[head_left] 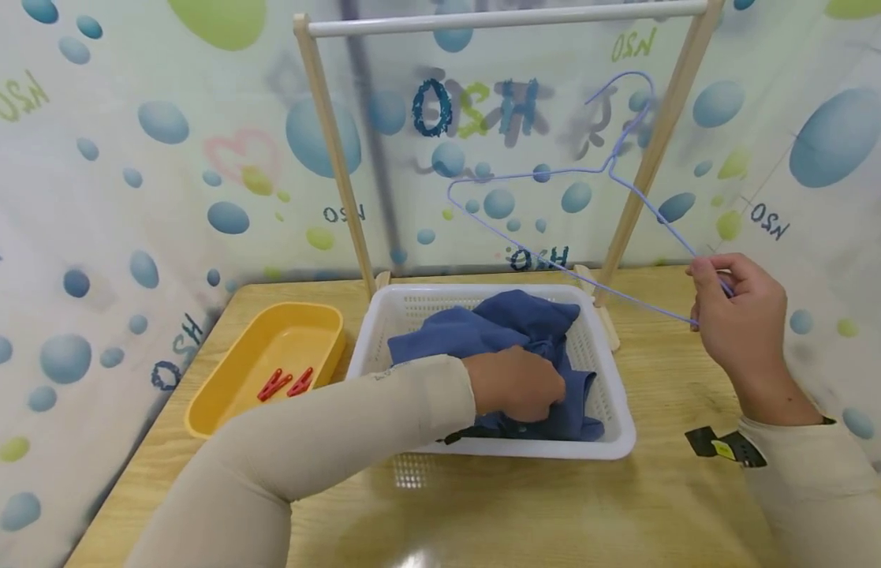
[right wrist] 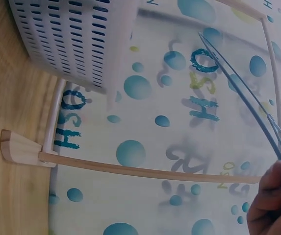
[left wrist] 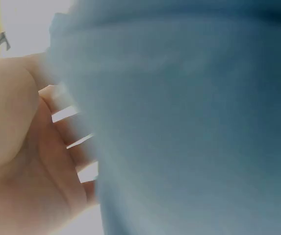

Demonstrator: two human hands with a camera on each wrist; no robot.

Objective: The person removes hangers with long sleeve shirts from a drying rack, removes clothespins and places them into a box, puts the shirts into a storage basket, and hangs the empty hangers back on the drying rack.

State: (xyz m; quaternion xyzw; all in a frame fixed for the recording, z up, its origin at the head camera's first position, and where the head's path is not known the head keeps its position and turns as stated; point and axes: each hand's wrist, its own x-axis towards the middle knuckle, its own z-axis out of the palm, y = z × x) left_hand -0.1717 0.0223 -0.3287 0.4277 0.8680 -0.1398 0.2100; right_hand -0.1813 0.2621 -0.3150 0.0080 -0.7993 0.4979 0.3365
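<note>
A crumpled blue garment (head_left: pixel 475 327) lies in the white plastic basket (head_left: pixel 625 426). My left hand (head_left: pixel 520 385) reaches into the basket from the near side, fingers curled down onto the fabric. Close up in the left wrist view, blue cloth (left wrist: pixel 189 122) covers the fingertips of the left hand (left wrist: pixel 27 147). My right hand (head_left: pixel 748 323) grips one end of a thin blue wire hanger (head_left: pixel 525 172), raised to the right of the basket. The hanger's hook points up and left. In the right wrist view the hanger (right wrist: pixel 243 93) shows nearly edge-on.
A yellow tray (head_left: pixel 234 355) with red clothespins (head_left: pixel 274 385) stands left of the basket. Behind the basket rises a wooden rack (head_left: pixel 331 150) with a white crossbar (head_left: pixel 511 19). All stand on a wooden table (head_left: pixel 525 505), before a patterned curtain (head_left: pixel 440 205).
</note>
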